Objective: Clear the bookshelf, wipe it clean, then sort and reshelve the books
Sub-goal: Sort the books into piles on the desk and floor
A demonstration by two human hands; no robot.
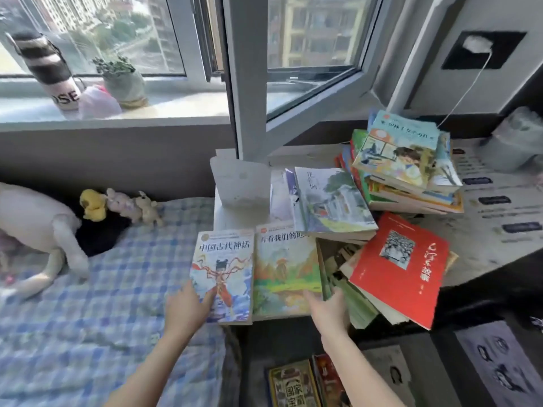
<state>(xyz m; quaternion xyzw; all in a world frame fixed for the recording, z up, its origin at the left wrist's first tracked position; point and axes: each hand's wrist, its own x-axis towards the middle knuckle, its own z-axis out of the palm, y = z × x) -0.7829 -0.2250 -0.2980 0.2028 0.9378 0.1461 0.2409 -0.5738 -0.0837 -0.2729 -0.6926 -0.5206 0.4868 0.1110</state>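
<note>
Bright daylight thru the window (117, 39) at 11–1 o'clock. View outside is washed out, w/ pale glare on the sill (182, 104). Book covers at centre evenly lit, big titles readable. Red book (399, 268) at 4 o'clock is vivid. Dim below the desk (484, 257) edge at 5–6 o'clock, approx. black in places. Shadows soft, no hard edges. Wide-angle bend: window frame & wall curve at 1–3 o'clock. Whole pic soft, smeary compression. Bottle (44, 63) at 10 o'clock, left hand (188, 306) & right hand (329, 312) slightly blurred.
</note>
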